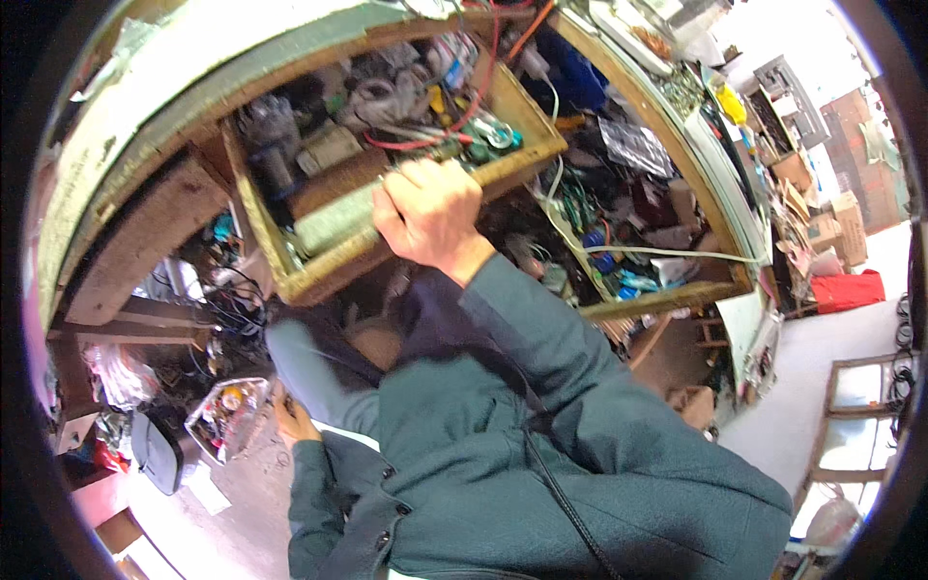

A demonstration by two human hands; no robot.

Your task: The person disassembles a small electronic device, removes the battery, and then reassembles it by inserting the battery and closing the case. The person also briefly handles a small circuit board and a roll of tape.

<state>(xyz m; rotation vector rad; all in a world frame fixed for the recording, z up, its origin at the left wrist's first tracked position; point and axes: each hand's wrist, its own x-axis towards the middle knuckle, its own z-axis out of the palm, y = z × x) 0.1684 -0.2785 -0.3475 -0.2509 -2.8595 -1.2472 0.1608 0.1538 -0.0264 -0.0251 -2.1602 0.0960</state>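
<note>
My right hand [428,211] is closed over the front edge of a wooden drawer [333,274], knuckles up. The drawer is pulled out from under the workbench and tilted in view. Inside it lie a roll of tape [377,100], a pale block [329,152], a red wire [414,145], a clear plastic bag [274,121] and other clutter. Low on the left, my left hand [293,418] hangs beside my leg, its fingers loosely stretched and partly hidden. Close to it on the floor stands a pale container [198,425] of mixed small items; I see no contact with it.
Right of the drawer is another wooden-edged compartment [667,296] full of tools and cables. The workbench top [106,159] curves across the upper left. A dark flat case [157,452] leans on the floor at left. Cardboard boxes [846,227] and a red bag [848,289] stand at far right.
</note>
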